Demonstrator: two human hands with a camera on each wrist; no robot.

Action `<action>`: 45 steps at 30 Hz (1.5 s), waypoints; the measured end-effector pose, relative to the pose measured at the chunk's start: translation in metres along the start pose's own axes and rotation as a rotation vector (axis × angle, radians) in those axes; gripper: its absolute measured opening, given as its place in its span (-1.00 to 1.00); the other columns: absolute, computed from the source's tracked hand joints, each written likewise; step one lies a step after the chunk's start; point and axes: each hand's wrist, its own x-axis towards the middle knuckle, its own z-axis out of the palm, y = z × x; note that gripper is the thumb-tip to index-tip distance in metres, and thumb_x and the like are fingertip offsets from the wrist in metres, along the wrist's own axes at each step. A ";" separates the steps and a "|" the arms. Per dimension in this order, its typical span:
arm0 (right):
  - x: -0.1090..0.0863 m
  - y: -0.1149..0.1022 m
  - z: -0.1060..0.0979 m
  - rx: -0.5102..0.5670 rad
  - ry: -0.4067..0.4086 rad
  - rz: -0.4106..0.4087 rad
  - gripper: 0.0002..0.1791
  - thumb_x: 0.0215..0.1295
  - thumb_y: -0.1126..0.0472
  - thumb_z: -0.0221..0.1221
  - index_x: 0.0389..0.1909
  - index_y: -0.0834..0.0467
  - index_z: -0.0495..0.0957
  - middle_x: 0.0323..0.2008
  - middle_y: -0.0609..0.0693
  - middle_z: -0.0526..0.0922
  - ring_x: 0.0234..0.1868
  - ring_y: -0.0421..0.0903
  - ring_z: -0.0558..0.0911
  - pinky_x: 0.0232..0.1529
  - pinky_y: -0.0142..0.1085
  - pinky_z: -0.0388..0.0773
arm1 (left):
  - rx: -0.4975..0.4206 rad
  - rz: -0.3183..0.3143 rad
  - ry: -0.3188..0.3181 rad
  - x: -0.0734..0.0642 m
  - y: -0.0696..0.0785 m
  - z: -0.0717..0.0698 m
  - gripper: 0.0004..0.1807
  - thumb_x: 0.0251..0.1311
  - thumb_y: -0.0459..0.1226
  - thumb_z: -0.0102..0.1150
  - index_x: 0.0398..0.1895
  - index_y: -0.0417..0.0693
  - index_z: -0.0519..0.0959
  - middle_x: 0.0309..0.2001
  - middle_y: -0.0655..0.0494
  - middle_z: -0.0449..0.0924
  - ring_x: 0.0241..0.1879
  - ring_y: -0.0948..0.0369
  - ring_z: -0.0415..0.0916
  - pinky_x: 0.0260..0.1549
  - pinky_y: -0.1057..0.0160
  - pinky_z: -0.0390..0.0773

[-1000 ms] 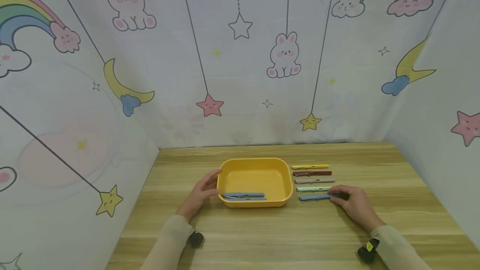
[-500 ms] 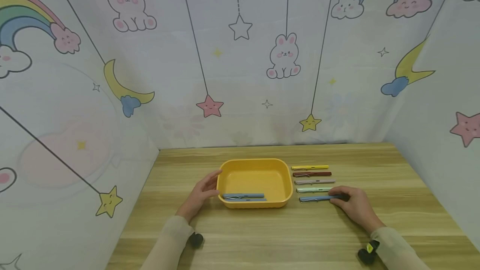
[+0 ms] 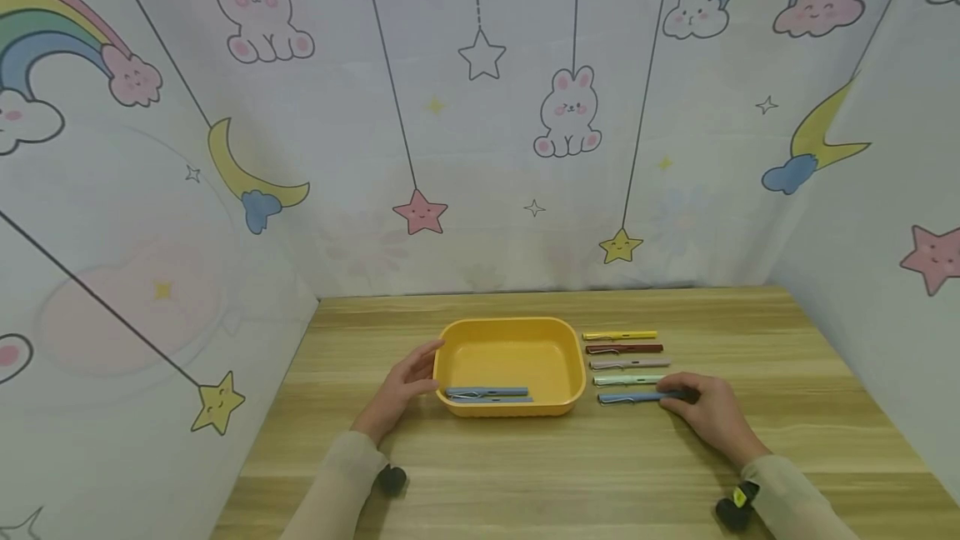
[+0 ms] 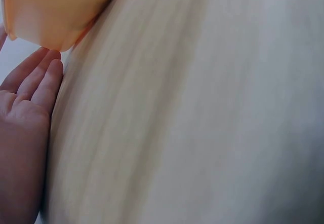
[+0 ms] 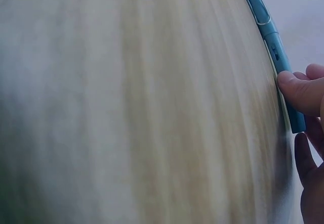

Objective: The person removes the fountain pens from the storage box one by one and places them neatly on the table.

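Observation:
In the head view my left hand (image 3: 402,382) rests at the left side of a yellow tray (image 3: 510,410), its fingers touching the wall and rim. Extended fingers (image 4: 48,84) lie against that wall in the left wrist view. Two blue pens (image 3: 487,392) lie along the tray's front inside edge. To the right of the tray, my right hand (image 3: 708,411) pinches the right end of another blue pen (image 3: 628,397) at the table surface. In the right wrist view the thumb (image 5: 301,93) presses this pen's barrel; the other fingers are partly hidden behind it.
Behind the pinched pen lie a pale green pen (image 3: 626,380), a pink pen (image 3: 630,364), a dark red pen (image 3: 625,349) and a yellow pen (image 3: 620,335), roughly parallel. The wooden table (image 3: 517,473) meets patterned cloth walls (image 3: 480,257) at the back and sides.

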 end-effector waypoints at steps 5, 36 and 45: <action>0.000 0.000 -0.001 0.001 0.000 -0.001 -0.74 0.11 0.32 0.55 -0.19 -0.01 0.81 -0.22 -0.16 0.83 -0.18 -0.26 0.74 -0.15 -0.33 0.69 | -0.004 0.000 0.000 0.000 -0.001 0.000 -0.28 0.43 -0.36 0.23 0.61 0.12 0.29 0.59 -0.09 0.25 0.57 -0.06 0.20 0.36 0.40 0.34; 0.033 -0.050 -0.006 0.285 -0.050 0.049 -0.59 0.41 0.15 0.37 0.23 0.16 0.67 0.13 0.12 0.76 0.16 0.16 0.70 0.04 -0.53 0.58 | -0.008 0.028 -0.007 0.000 -0.002 -0.001 -0.28 0.43 -0.39 0.21 0.62 0.05 0.27 0.59 -0.17 0.24 0.56 -0.12 0.21 0.33 0.44 0.37; 0.054 -0.081 0.021 0.484 -0.079 -0.037 -0.58 0.34 0.38 0.37 0.21 0.30 0.65 0.09 0.31 0.73 0.12 0.11 0.75 0.01 -0.44 0.66 | 0.006 0.003 0.008 0.000 -0.002 0.000 -0.30 0.44 -0.37 0.20 0.61 0.10 0.29 0.59 -0.13 0.25 0.54 -0.11 0.26 0.46 0.08 0.31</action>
